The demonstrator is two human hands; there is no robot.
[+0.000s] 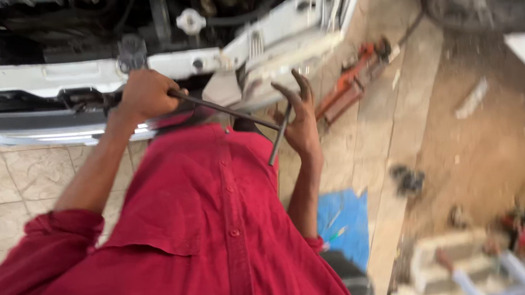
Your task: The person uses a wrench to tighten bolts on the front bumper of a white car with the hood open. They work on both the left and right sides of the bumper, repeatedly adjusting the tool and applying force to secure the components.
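My left hand (147, 94) is closed around a long dark metal bar (228, 110) near its end, by the white front edge of an open car engine bay (51, 80). The bar runs right and bends down into a short arm (279, 141), like an L-shaped wrench. My right hand (302, 118) is at that bend with fingers spread, palm against the short arm. My red shirt fills the lower middle of the view.
An orange floor jack (354, 80) lies on the tiled floor to the right of the car. A blue sheet (344, 224) with small tools lies by my right elbow. Concrete blocks and clutter (469, 273) sit at lower right, a tyre (487, 12) at top right.
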